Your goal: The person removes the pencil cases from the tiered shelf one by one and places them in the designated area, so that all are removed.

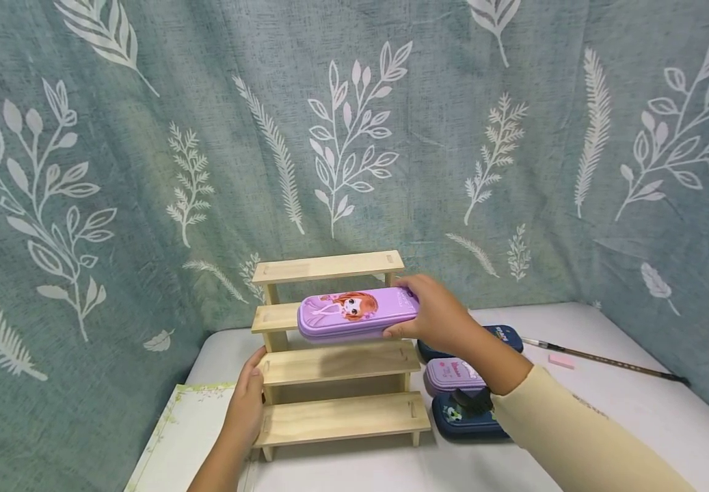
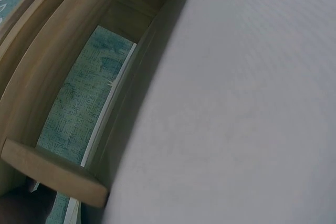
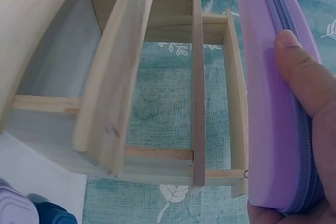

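Note:
My right hand [image 1: 431, 318] grips a purple pencil case [image 1: 354, 314] by its right end, thumb along its front side. A red-haired cartoon girl decorates its lid. The case hangs in front of the upper tiers of a stepped wooden rack [image 1: 342, 365], overlapping the second board from the top. In the right wrist view, the thumb [image 3: 294, 56] presses beside the zipper. My left hand [image 1: 246, 400] holds the rack's left side near the two lower boards, some of its fingers hidden behind the wood.
Right of the rack lie a dark blue case [image 1: 504, 335], a light purple case [image 1: 452, 374] and another dark case [image 1: 467, 427]. Beyond them are a paintbrush [image 1: 606, 359] and a pink eraser [image 1: 561, 361]. A floral-bordered sheet [image 1: 182, 430] lies left; a patterned curtain [image 1: 354, 137] hangs behind.

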`<state>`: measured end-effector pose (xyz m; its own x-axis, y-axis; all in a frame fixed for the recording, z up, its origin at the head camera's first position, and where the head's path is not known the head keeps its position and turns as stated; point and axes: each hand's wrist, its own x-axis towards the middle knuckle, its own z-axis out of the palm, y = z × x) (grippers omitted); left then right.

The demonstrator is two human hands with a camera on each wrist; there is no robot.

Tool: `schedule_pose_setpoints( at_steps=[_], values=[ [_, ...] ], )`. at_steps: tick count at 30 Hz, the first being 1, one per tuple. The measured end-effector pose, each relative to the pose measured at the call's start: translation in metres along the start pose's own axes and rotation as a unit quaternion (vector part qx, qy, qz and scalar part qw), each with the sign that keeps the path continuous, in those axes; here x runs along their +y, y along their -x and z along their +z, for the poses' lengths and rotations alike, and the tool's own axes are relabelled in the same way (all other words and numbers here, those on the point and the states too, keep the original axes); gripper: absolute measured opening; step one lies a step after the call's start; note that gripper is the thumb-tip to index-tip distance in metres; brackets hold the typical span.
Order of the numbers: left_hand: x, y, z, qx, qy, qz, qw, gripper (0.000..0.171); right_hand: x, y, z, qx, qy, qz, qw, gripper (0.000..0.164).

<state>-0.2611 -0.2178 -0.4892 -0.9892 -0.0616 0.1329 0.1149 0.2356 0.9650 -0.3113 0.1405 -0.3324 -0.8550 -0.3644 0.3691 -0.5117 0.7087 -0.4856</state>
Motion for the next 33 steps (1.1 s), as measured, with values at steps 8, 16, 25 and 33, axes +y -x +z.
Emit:
schedule_pose_setpoints(
  at_steps=[8,16,25,33],
  values=[
    [0.002,0.001,0.002,0.003,0.002,0.007,1.0,0.053,0.008,0.025,-0.001,-0.007,-0.019,0.035,0.999,0.093],
    [0.004,0.001,0.001,-0.001,0.003,0.007,1.0,0.053,0.022,0.056,0.001,-0.011,-0.02,0.062,0.998,0.093],
    [0.005,0.002,0.002,-0.004,0.006,0.005,1.0,0.053,0.044,0.089,0.002,-0.006,-0.018,0.07,0.997,0.093],
    [0.006,0.004,0.002,-0.002,0.006,0.004,1.0,0.053,0.055,0.118,0.0,0.004,-0.011,0.081,0.997,0.096]
  ],
)
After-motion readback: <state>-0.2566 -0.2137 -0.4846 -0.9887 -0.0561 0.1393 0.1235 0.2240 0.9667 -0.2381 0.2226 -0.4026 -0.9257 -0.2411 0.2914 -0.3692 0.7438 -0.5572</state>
